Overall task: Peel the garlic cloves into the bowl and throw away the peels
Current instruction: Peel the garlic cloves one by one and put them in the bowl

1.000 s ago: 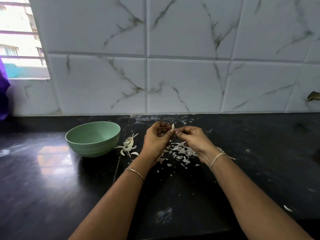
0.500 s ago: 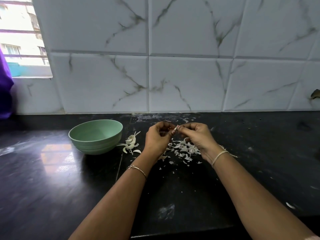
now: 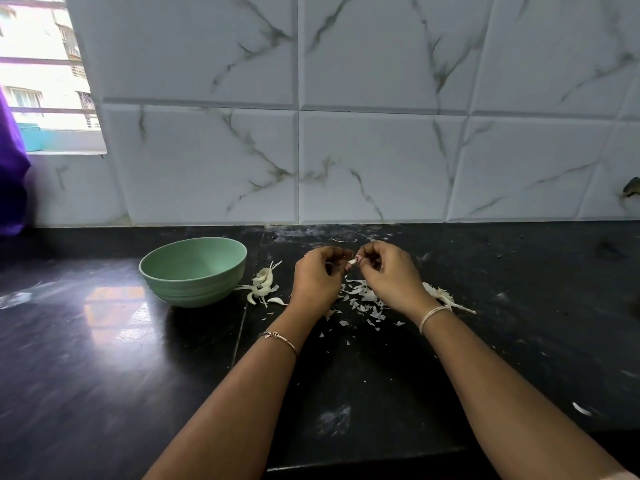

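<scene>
No legible txt, labels, brands or nos.: none on bowl (image 3: 194, 289), on bench (image 3: 104, 375) round bowl, or on wall tiles (image 3: 381, 168) behind bowl.

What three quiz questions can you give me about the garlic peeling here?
1. True or false: the left hand and the right hand pinch one garlic clove between them.
2. Missing word: the green bowl stands on the counter to the ___ of both hands.
3. Where do most loose peels lie?
A. in the bowl
B. on the counter below the hands
C. on the windowsill

Key: 1. true 2. left 3. B
</scene>
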{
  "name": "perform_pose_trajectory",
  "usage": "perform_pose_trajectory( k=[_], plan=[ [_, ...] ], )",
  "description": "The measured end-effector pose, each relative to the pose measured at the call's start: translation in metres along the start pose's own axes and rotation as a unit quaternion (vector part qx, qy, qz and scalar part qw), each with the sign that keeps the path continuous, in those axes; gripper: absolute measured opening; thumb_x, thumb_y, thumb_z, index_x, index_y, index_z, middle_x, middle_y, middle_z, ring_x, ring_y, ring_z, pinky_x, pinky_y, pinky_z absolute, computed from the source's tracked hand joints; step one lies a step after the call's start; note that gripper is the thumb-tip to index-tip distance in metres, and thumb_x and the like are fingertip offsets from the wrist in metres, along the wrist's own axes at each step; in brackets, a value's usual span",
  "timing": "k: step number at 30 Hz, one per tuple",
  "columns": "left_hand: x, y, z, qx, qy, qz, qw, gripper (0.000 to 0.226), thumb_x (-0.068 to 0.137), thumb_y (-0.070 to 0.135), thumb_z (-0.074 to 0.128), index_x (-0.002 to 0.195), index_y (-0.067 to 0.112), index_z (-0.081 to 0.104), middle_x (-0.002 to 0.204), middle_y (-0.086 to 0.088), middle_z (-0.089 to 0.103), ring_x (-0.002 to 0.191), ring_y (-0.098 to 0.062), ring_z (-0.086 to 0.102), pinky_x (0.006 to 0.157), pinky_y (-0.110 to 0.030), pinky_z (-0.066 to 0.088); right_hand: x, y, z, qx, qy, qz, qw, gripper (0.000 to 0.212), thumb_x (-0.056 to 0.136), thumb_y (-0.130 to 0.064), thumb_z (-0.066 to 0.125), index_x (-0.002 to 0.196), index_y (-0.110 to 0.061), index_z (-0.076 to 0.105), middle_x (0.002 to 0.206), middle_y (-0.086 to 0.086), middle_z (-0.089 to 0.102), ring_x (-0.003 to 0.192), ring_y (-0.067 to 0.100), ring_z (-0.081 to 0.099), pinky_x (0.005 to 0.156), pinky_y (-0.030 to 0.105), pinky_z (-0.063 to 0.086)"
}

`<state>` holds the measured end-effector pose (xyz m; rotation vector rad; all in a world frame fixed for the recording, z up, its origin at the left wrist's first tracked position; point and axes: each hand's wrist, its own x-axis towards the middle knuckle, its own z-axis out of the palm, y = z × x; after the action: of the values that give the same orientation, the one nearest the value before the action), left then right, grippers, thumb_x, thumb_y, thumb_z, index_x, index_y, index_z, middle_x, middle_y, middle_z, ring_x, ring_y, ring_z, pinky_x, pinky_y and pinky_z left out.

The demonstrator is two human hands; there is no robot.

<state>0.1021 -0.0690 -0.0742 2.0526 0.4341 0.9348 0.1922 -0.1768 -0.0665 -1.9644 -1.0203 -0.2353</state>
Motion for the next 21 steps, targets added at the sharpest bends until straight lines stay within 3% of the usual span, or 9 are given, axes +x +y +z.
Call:
perform_pose_trajectory(
  k=[3,6,12,15,17,21],
  plan=[
    [-0.0012,-0.0004,0.0015,0.041,0.007,0.028,0.999,0.016,0.088,0.010,0.069,0.104,0.013,0.073,0.097,0.003,0.069,0.087,-0.007,0.062,0.074,-0.009,0.046,0.0007,0.0012,0.0008,-0.003,-0.017,-0.006,1.000,0.007,0.096,-0.018,0.054,0.097,-0.018,0.061,0.080,-0.006,0.057,0.061,0.004,0.048,0.054,0.017,0.034],
    [-0.0025,0.0008,0.0023,0.053,0.011,0.041,0.998,0.015,0.088,0.011,0.070,0.103,0.011,0.072,0.099,-0.001,0.069,0.090,-0.013,0.063,0.081,-0.022,0.049,0.0011,0.0001,0.0021,0.017,-0.032,0.009,0.999,0.010,0.099,-0.016,0.049,0.099,-0.016,0.058,0.073,-0.004,0.054,0.058,0.006,0.045,0.053,0.019,0.034],
    [-0.0038,0.0040,-0.0005,-0.005,0.030,0.026,0.999,0.010,0.084,0.009,0.073,0.091,0.014,0.069,0.084,0.006,0.068,0.077,-0.005,0.061,0.065,-0.011,0.046,0.0002,0.0014,0.0037,0.014,-0.035,0.015,0.999,0.007,0.097,-0.014,0.051,0.097,-0.017,0.058,0.084,-0.005,0.058,0.070,0.007,0.053,0.060,0.018,0.038],
    [-0.0050,0.0051,-0.0016,-0.020,0.024,0.006,0.999,0.013,0.080,0.009,0.077,0.087,0.017,0.068,0.079,0.008,0.066,0.070,-0.004,0.059,0.062,-0.010,0.048,0.0013,-0.0008,0.0022,0.145,-0.007,0.065,0.987,0.012,0.096,-0.017,0.058,0.097,-0.013,0.069,0.090,0.003,0.071,0.079,0.011,0.062,0.070,0.022,0.047],
    [-0.0052,0.0054,-0.0018,-0.026,0.023,-0.002,0.999,0.014,0.079,0.010,0.079,0.085,0.018,0.068,0.076,0.009,0.065,0.064,-0.001,0.056,0.058,-0.008,0.047,-0.0001,-0.0044,-0.0011,0.229,-0.003,0.094,0.969,0.013,0.094,-0.017,0.062,0.093,-0.011,0.073,0.086,0.007,0.072,0.072,0.008,0.061,0.066,0.022,0.049],
    [-0.0042,0.0032,-0.0021,-0.038,0.025,-0.013,0.999,0.014,0.076,0.010,0.081,0.085,0.016,0.072,0.075,0.008,0.068,0.063,0.002,0.059,0.059,-0.007,0.047,-0.0025,-0.0068,-0.0033,0.267,0.011,0.094,0.959,0.002,0.083,-0.008,0.073,0.083,-0.008,0.075,0.078,0.008,0.073,0.071,0.009,0.067,0.062,0.017,0.048]
  ],
)
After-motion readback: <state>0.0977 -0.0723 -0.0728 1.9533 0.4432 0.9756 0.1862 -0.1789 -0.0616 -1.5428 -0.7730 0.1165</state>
